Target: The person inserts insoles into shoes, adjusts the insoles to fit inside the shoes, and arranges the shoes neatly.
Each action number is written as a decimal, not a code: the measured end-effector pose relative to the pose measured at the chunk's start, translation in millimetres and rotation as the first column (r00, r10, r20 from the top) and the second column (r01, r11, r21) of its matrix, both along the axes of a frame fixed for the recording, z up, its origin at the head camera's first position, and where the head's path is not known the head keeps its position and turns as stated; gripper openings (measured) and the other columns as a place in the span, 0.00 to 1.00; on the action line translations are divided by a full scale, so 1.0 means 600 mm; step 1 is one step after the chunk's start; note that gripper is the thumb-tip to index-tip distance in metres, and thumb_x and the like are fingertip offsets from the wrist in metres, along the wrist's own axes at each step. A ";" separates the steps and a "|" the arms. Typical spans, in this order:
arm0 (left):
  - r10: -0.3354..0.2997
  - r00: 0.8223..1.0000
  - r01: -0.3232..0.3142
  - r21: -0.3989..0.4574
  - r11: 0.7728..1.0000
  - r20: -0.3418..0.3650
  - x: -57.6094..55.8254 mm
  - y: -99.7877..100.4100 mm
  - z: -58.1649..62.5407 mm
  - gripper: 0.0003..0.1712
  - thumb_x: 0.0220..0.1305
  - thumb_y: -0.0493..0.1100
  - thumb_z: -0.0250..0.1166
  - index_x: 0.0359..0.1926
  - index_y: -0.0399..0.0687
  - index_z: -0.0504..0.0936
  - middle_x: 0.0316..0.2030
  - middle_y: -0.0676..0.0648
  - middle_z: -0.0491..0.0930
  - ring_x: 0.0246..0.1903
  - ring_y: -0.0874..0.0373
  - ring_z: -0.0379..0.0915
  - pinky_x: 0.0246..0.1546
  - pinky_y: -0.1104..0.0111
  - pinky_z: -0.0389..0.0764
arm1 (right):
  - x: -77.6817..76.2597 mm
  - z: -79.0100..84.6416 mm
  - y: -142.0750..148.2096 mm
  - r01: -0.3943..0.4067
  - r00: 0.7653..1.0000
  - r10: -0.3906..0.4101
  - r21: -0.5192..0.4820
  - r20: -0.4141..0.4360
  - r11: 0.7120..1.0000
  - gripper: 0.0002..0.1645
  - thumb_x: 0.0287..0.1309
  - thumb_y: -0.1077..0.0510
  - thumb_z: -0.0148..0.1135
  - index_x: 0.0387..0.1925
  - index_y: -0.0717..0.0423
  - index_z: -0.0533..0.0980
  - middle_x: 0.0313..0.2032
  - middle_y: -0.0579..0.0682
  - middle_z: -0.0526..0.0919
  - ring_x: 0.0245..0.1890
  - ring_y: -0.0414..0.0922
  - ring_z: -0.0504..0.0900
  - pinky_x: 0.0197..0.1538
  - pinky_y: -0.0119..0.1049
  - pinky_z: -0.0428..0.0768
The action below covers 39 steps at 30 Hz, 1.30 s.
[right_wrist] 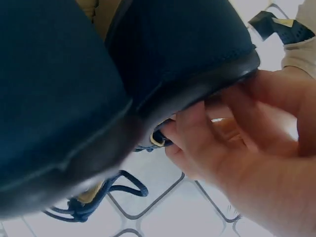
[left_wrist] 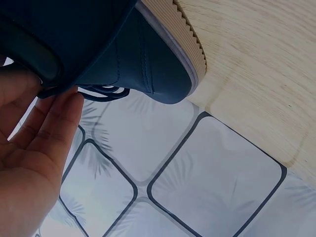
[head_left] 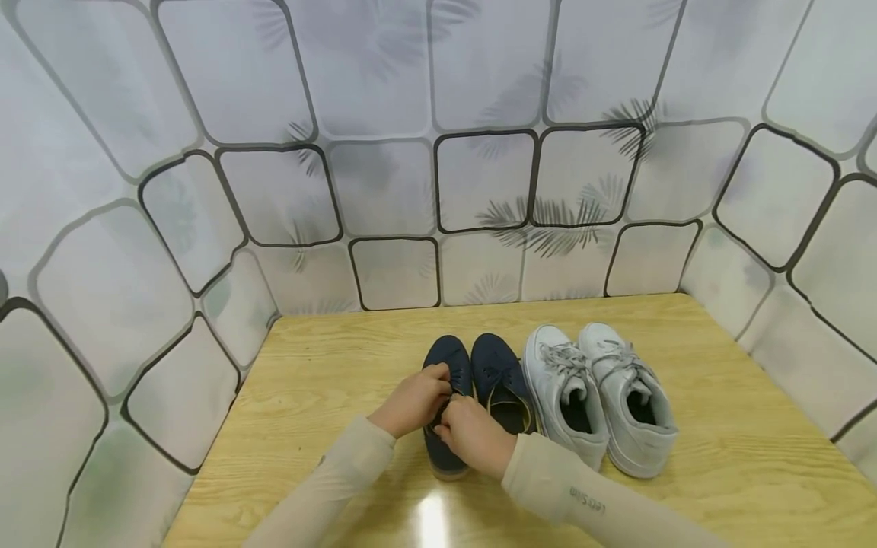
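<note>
Two navy lace-up shoes stand side by side on the wooden table, toes toward the back wall. Both my hands are at the opening of the left navy shoe (head_left: 445, 354). My left hand (head_left: 414, 399) pinches a dark shoelace (left_wrist: 106, 94) beside the collar, thumb against fingers; a loop shows past the fingertips. From the other side my right hand (head_left: 479, 438) reaches over the heel, its fingers (right_wrist: 195, 128) curled together at the laces. I cannot tell how much lace it holds. Untouched, the right navy shoe (head_left: 489, 358) has loose lace loops.
A pair of white sneakers, one nearer (head_left: 551, 365) and one farther right (head_left: 606, 354), stands close against the right navy shoe. The wooden table (head_left: 329, 365) meets a patterned cloth wall (head_left: 479, 183) at the back and sides.
</note>
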<state>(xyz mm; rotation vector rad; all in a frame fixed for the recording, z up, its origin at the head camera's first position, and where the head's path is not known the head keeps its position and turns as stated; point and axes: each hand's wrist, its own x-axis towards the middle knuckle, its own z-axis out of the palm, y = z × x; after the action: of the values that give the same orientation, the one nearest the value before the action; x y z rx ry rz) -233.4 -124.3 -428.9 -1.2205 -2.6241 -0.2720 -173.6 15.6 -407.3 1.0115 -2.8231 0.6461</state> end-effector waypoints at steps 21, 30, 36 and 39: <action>0.073 0.993 -0.054 0.194 0.980 -0.094 0.090 0.012 -0.004 0.16 0.55 0.45 0.62 0.45 0.45 0.77 0.34 0.53 0.70 0.30 0.64 0.65 0.31 0.73 0.70 | 0.047 -0.012 0.109 0.022 0.953 0.022 0.141 -0.303 0.990 0.30 0.44 0.45 0.65 0.48 0.56 0.73 0.50 0.54 0.73 0.52 0.51 0.68 0.50 0.46 0.68; -0.004 1.000 0.006 0.088 0.996 -0.025 0.123 0.023 -0.027 0.23 0.52 0.42 0.65 0.50 0.46 0.72 0.37 0.54 0.74 0.35 0.63 0.69 0.37 0.72 0.72 | 0.045 -0.077 0.155 0.045 0.886 -0.030 0.023 -0.463 0.999 0.26 0.36 0.54 0.71 0.42 0.53 0.75 0.40 0.54 0.76 0.40 0.49 0.75 0.42 0.42 0.74; -0.019 1.000 0.020 0.099 0.995 -0.007 0.116 0.033 -0.030 0.20 0.53 0.39 0.64 0.49 0.46 0.72 0.38 0.53 0.73 0.36 0.63 0.70 0.38 0.72 0.72 | 0.037 -0.089 0.155 0.054 0.913 -0.081 -0.080 -0.399 0.995 0.22 0.38 0.61 0.70 0.41 0.55 0.76 0.41 0.55 0.76 0.42 0.49 0.76 0.39 0.40 0.76; 0.006 1.000 -0.005 0.089 0.996 -0.008 0.112 0.038 -0.031 0.20 0.54 0.39 0.63 0.49 0.46 0.72 0.38 0.54 0.73 0.36 0.63 0.70 0.38 0.72 0.72 | 0.032 -0.087 0.159 0.064 0.926 -0.086 -0.069 -0.368 0.996 0.21 0.41 0.61 0.68 0.42 0.55 0.76 0.42 0.56 0.75 0.44 0.50 0.75 0.40 0.39 0.76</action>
<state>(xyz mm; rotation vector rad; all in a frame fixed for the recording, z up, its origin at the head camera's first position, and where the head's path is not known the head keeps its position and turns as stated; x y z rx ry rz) -166.4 -101.6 -447.4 -1.1824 -2.5786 -0.3781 -154.2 111.0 -459.3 0.9004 -2.4854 0.4647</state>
